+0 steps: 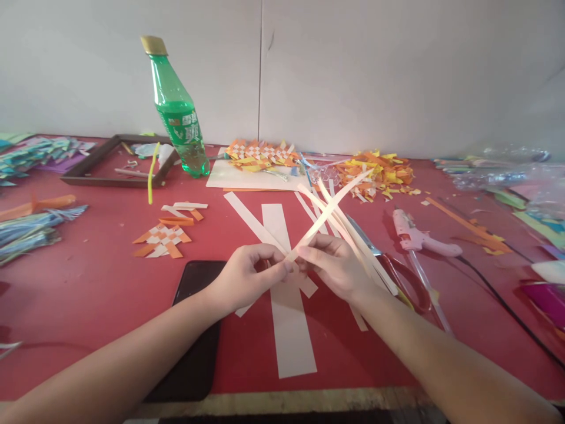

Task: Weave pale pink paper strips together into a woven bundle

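Note:
Near the middle of the red table, my left hand (251, 275) pinches the lower end of a pale paper strip (324, 219). My right hand (338, 265) holds the same strip a little further up, its fingers closed on it. The strip slants up to the right. Beneath both hands lies a wide pale paper strip (291, 330), with narrower strips (253, 219) crossing near it. More narrow pale strips (366, 253) lie beside and behind my right hand, partly over red-handled scissors (408, 282).
A green bottle (179, 118) stands at the back left beside a dark frame (110, 181). A black phone (194, 347) lies by my left forearm. A woven orange-white piece (162, 240) is at left, a pink glue gun (419, 238) with a black cord at right.

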Demonstrator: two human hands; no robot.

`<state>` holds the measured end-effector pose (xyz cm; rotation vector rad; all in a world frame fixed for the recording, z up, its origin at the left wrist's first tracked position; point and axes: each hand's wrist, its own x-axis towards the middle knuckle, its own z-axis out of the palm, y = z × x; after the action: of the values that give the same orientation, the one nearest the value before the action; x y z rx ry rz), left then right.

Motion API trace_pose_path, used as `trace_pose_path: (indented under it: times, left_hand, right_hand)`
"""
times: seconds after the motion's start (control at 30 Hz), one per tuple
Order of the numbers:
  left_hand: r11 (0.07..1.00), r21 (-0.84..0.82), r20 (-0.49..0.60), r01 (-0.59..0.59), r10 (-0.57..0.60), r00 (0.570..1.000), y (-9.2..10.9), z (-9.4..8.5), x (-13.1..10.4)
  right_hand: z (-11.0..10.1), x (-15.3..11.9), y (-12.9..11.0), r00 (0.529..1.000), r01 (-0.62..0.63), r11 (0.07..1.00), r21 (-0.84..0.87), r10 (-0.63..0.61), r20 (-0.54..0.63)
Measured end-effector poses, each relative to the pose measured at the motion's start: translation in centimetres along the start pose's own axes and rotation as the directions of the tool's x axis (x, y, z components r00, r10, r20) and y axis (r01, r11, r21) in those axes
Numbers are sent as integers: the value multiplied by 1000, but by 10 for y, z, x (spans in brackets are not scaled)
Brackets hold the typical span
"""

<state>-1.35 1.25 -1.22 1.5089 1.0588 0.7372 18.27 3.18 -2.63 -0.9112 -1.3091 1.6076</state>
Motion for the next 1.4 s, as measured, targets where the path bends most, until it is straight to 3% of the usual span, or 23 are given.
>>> trace_pose_path:
  times: [0.13,0.37,0.53,0.77,1.1,1.4]
  left_hand:
    - [1000,-4,3,7,-7,1000,0,1,0]
    - [1000,-16,-1,12,-12,1000,0,0,2]
    - [996,2,34,91,-91,995,3,1,1]
    - [999,2,24,35,-35,999,6,2,0]
    - [995,-30,49,90,-89,995,7,0,1]
    - [997,-37,5,73,-73,997,6,3,0]
  right_hand:
    - [-2,2,-4,997,-26,1000,16,27,-69]
    - [-3,4,-4,998,9,1000,9,-8,-57]
    - [-4,3,-1,999,31,1000,0,-31,-18]
    - [2,-1,1,995,-10,1000,-28,13,99]
    - [-4,2,-6,994,-44,992,116,55,-92]
    - [-1,0,0,1000,2,1000,-18,-1,30]
